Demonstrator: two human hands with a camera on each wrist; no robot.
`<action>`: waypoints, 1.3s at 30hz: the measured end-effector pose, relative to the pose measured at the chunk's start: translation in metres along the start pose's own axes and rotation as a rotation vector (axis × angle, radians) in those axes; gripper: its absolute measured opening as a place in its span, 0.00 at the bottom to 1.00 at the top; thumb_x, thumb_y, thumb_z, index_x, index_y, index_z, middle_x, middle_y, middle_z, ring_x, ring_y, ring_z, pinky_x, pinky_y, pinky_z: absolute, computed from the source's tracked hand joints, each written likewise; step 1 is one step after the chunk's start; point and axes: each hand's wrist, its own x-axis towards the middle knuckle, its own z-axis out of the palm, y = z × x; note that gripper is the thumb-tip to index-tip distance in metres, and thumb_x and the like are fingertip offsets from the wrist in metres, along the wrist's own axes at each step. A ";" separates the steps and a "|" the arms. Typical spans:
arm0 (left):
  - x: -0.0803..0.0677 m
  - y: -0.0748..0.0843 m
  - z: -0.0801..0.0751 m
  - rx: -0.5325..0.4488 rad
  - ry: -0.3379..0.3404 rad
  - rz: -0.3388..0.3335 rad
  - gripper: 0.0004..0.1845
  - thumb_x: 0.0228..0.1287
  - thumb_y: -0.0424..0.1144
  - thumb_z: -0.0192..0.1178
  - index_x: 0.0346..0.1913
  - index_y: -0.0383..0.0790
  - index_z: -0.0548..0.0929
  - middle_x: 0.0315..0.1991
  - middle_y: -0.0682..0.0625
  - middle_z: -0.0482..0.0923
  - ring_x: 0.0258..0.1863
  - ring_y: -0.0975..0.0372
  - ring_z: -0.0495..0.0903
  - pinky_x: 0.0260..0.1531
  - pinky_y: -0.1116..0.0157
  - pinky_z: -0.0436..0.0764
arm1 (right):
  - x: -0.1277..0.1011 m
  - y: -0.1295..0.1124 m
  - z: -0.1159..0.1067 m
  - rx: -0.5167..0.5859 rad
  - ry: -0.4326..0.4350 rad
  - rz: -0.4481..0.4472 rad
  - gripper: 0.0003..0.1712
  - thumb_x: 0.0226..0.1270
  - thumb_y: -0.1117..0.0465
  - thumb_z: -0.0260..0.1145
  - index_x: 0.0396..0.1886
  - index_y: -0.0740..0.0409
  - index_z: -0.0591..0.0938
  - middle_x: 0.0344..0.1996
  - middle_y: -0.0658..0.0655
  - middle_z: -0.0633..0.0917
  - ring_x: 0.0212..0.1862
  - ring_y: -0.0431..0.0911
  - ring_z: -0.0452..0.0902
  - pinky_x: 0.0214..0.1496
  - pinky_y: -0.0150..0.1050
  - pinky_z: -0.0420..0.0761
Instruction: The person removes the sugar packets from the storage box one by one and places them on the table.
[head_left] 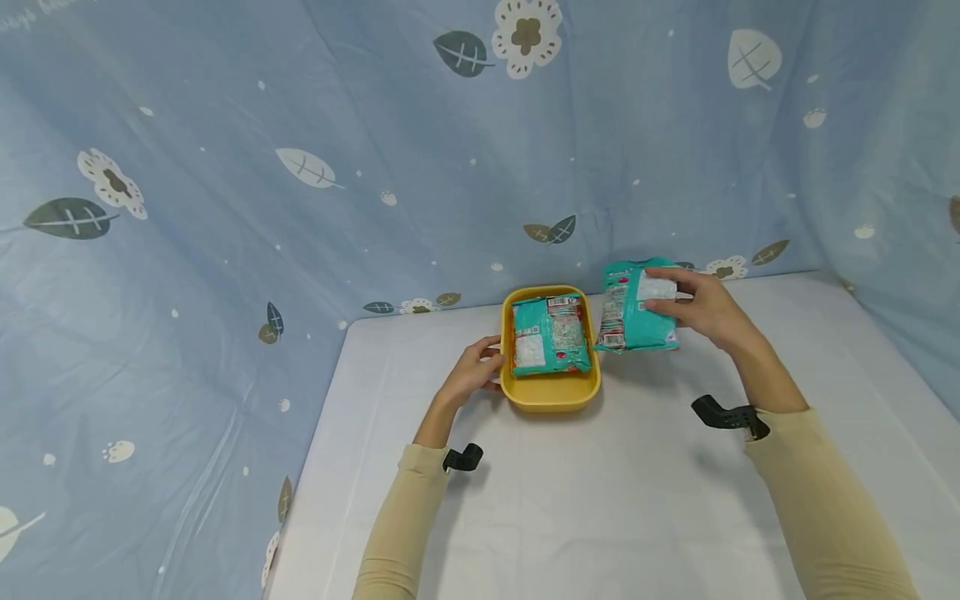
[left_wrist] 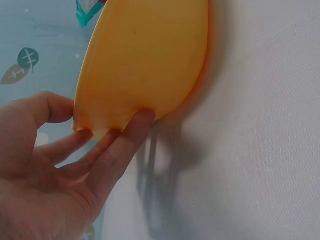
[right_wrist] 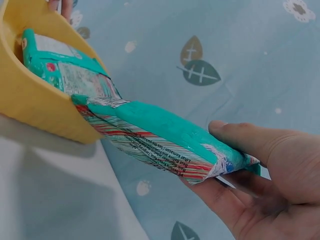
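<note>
Packet point(head_left: 632, 310) in right grip point(head_left: 705, 308), left grip point(head_left: 472, 369) on tub point(head_left: 550, 392), second packet point(head_left: 551, 335) inside, curtain point(head_left: 450, 192) behind.

Seeing right hand point(right_wrist: 295, 165) at lower right in right wrist view, gripping teal packet point(right_wrist: 155, 132) by near end, thumb on top, fingers underneath. Reading small black print plus red, white and green stripes along packet's side. Seeing yellow container point(right_wrist: 32, 97) upper left, with second teal packet point(right_wrist: 77, 72) lying inside, printed face and white panel visible. Can't tell contact between held packet's far end and container; just getting overlap in frame. Also seeing left hand point(right_wrist: 66, 8) by far rim, fingers only, cropped at top. Got leaf-print pale blue backdrop point(right_wrist: 155, 55) behind, white surface point(right_wrist: 65, 200) lower left with shadow.
</note>
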 end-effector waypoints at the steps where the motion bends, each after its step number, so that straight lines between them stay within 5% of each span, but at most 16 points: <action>1: 0.000 0.000 0.000 0.004 0.003 -0.002 0.28 0.72 0.40 0.53 0.72 0.47 0.65 0.62 0.41 0.72 0.48 0.52 0.85 0.38 0.54 0.89 | -0.001 0.001 0.000 0.002 0.004 0.001 0.38 0.65 0.46 0.67 0.73 0.46 0.68 0.60 0.61 0.75 0.38 0.36 0.82 0.37 0.32 0.87; 11: -0.001 -0.002 0.000 0.007 0.015 -0.009 0.28 0.71 0.41 0.53 0.73 0.47 0.65 0.61 0.42 0.73 0.48 0.53 0.84 0.37 0.57 0.90 | -0.005 0.008 0.001 -0.021 0.033 0.019 0.37 0.66 0.47 0.67 0.72 0.48 0.68 0.59 0.64 0.76 0.36 0.34 0.81 0.35 0.32 0.87; 39: 0.001 -0.005 0.000 -0.010 0.012 0.004 0.28 0.71 0.41 0.53 0.72 0.48 0.66 0.61 0.42 0.73 0.49 0.53 0.85 0.36 0.58 0.90 | 0.002 0.030 0.023 -0.061 -0.054 0.006 0.34 0.68 0.51 0.66 0.71 0.53 0.70 0.64 0.66 0.73 0.40 0.41 0.77 0.36 0.36 0.87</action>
